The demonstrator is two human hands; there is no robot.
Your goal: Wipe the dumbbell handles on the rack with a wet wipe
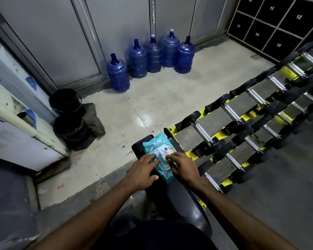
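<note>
Grip: your left hand [143,171] lies straight-fingered on the wet wipe pack [154,145], pinning it down. Your right hand [183,166] bends its fingertips onto the white lid [162,156]; whether they pinch it, you cannot tell.
Pack: flat on the black surface [138,148], just beside the rack [285,70], likely for reach.
Handles: chrome dumbbell handles [202,131] sit racked, seemingly not yet wiped.

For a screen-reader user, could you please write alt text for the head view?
The left hand and right hand touch a teal wet wipe pack on a bench, beside a yellow rack of dumbbells; blue water jugs stand behind.
</note>
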